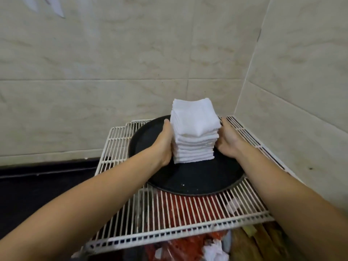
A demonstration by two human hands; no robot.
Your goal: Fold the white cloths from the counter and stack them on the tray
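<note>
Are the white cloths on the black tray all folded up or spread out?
Folded. The white cloths sit as a neat square pile on the black tray, layered edges showing, with the left hand and right hand pressing its sides.

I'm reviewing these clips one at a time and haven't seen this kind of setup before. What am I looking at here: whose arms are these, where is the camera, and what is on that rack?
There is no machine here. A person wears one wide-angle camera on the head, looking forward and down, so the two bare arms reaching in from the bottom are their own.

A white wire rack sits in a tiled corner. On it lies a round black tray, and on the tray stands a stack of folded white cloths.

The left hand and the right hand press against opposite sides of the stack, as if steadying or squaring it. Whether the fingers curl behind it is hidden, so the grip cannot be judged.

Below the rack, red and white items show through the wires, too blurred to name.
</note>
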